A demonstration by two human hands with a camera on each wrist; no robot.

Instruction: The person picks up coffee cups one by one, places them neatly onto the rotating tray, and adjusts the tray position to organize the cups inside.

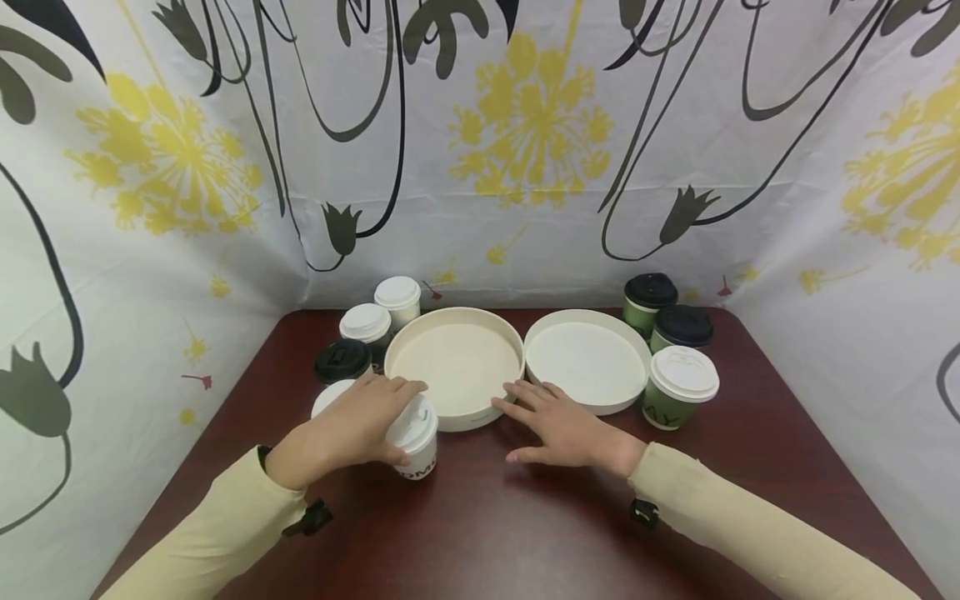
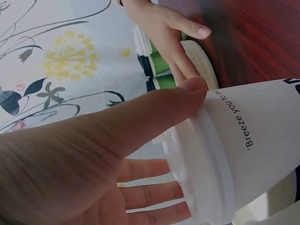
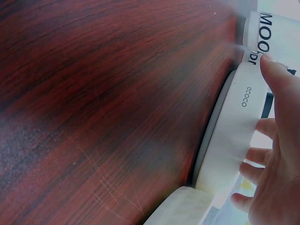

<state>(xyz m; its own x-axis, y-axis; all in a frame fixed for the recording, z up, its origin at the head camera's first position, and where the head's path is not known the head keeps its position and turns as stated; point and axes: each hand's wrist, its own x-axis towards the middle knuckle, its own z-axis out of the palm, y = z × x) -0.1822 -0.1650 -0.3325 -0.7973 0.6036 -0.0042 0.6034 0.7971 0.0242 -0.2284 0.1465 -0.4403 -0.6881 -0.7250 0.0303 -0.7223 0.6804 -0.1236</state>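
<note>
Thumb and fingers of your left hand [image 1: 345, 435] pinch the white-lidded paper cup [image 1: 422, 460] around its lid [image 1: 415, 427], just beside the near left side of the cream round tray [image 1: 454, 358]. Expect it to be light if empty, though its fill is hidden; the thin wall would likely dent under a squeeze and the smooth lid could pop off, so take hold of the body just below. Your right hand [image 1: 562, 429], fingers spread, lies at the tray's near right rim.

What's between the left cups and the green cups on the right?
Head view: the cream tray and the white tray, side by side, the right hand at their near edges.
</note>
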